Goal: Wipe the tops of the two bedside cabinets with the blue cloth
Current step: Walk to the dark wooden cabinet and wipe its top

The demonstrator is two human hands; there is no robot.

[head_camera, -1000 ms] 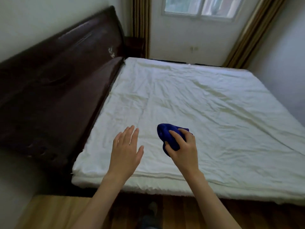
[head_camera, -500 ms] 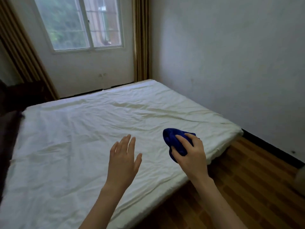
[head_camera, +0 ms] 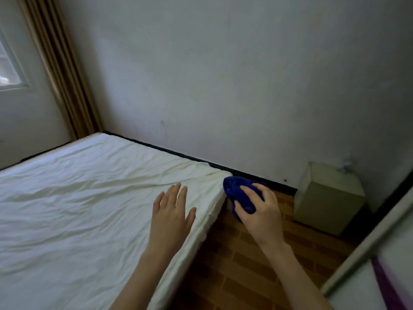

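No writing, label, brand, number or sign can be read here. The blue cloth (head_camera: 240,193), the white bed sheet (head_camera: 89,198), the pale box (head_camera: 328,202) by the wall (head_camera: 223,86) and the wall itself all show plain surfaces.

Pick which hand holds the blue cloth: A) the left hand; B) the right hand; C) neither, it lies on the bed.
B: the right hand grips the bunched blue cloth, while the left hand is open and empty.
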